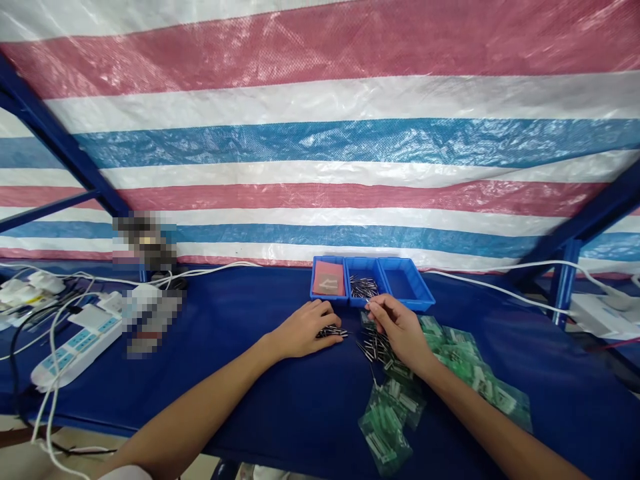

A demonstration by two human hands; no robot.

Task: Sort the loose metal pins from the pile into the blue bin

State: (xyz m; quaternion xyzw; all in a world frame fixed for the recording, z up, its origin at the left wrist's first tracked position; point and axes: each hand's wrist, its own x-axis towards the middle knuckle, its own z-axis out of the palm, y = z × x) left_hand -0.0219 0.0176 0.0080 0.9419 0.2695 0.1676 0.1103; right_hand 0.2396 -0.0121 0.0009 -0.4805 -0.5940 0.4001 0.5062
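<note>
My left hand rests on the blue table with its fingers curled round a bunch of small dark-and-silver rods, which show between thumb and fingers. Thumb and forefinger of my right hand are pinched together just in front of the blue bins; a thin, silvery rod tip shows at the pinch. Under and beside the right hand lies a loose heap of the same rods. More rods fill the middle blue bin. Green-tinted clear packets holding small parts lie near my right forearm.
The left bin holds a reddish packet; a third bin adjoins on the right. More green packets spread rightward. A power strip with white cables lies left. Striped sheeting hangs behind the table.
</note>
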